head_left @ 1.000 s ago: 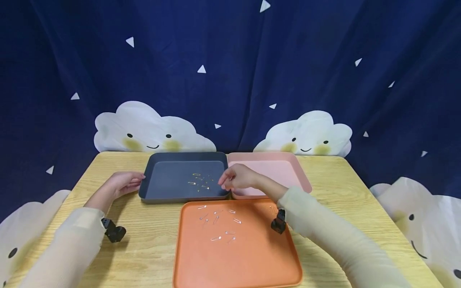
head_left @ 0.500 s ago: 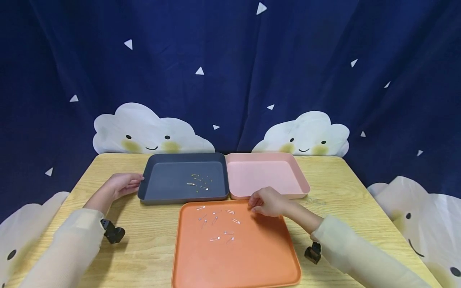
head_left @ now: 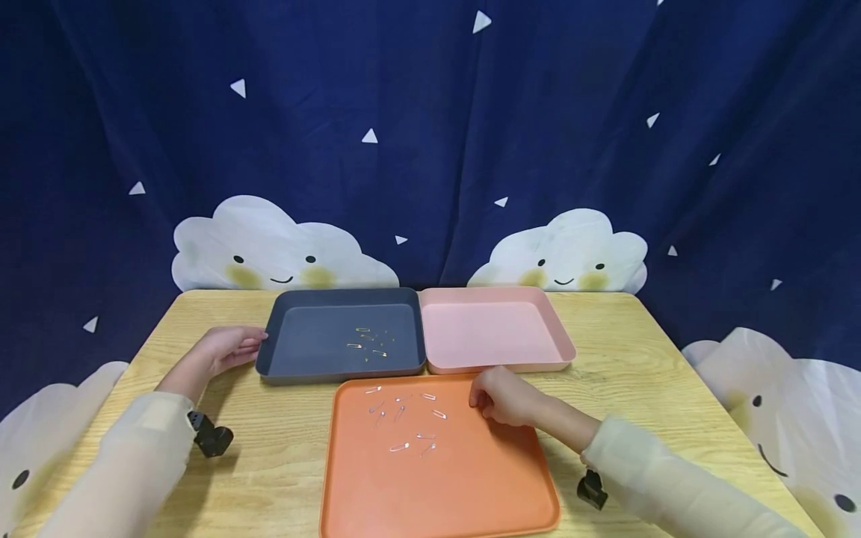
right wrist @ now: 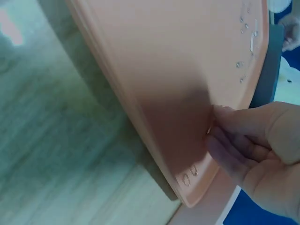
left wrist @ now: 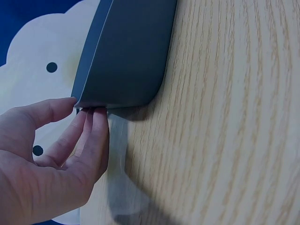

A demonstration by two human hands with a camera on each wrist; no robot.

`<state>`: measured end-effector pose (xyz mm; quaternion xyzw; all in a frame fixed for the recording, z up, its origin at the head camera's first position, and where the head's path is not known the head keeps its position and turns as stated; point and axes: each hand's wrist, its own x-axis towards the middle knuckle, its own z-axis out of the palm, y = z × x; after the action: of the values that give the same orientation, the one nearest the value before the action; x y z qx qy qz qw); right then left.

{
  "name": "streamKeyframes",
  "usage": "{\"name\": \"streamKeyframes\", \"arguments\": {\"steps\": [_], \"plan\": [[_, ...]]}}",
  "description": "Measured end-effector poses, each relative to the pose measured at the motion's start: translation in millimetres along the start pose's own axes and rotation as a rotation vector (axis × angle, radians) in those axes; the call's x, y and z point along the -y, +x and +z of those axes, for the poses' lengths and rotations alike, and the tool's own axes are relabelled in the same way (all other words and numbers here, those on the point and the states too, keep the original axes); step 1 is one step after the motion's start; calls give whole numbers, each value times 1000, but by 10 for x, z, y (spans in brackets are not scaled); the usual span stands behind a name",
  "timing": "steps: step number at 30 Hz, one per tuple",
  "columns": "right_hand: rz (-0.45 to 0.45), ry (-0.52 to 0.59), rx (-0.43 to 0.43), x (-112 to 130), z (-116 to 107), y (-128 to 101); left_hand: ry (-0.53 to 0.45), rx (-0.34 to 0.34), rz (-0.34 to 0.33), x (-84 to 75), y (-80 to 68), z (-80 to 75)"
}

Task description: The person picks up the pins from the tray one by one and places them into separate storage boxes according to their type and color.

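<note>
Head view, step: we are judging this as the pick-up stage of a sorting job; our right hand [head_left: 506,397], fingers curled, is pressing down on the upper right of the orange tray [head_left: 471,486], low in the middle of the frame.
Head view, pins: silver safety pins [head_left: 403,418] are lying in the orange tray's upper left; gold pins [head_left: 368,342] are lying in the grey tray [head_left: 282,329] above it.
Head view, next move: we are thinking it calls for a fine pinch on one tiny pin.
Left wrist view: our left hand [left wrist: 51,154] is resting with nearly straight, relaxed fingers against that tray's corner, holding nothing.
Right wrist view: our fingertips [right wrist: 220,140] are closing on something small and gold; two more pins [right wrist: 190,174] are lying near the rim.
Writing: we are finding none; the pink tray [head_left: 498,329] and clouds bear no labels.
</note>
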<state>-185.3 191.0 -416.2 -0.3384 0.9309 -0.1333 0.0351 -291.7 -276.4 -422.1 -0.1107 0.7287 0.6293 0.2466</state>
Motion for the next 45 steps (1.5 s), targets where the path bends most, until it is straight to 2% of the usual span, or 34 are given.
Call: {"name": "streamKeyframes", "arguments": {"steps": [4,9,13,16,19,22,24,27,33,37,45], "plan": [[-9,5,-13,31,57,11,0,-5,-1,-24,-3,1],[-34,-69,-60,44,103,24,13,-10,2,-20,5,-4],[-24,-49,-14,44,95,28,15,-7,-1,-2,13,-8],[40,107,90,36,55,51,26,-11,-6,4,20,-11],[197,413,215,26,10,95,37,-18,-9,0,22,-11],[379,686,281,22,-16,137,44,-20,-11,-5,14,-1],[449,789,306,18,-19,158,47,-20,-13,-2,11,5],[489,855,333,14,-18,186,53,-24,-20,4,10,6],[499,956,388,9,-43,295,55,-28,-12,-13,2,-11],[485,985,401,48,-82,392,52,-22,-13,-16,13,-21],[446,873,441,171,-215,624,64,-20,-11,18,24,-8]]}}
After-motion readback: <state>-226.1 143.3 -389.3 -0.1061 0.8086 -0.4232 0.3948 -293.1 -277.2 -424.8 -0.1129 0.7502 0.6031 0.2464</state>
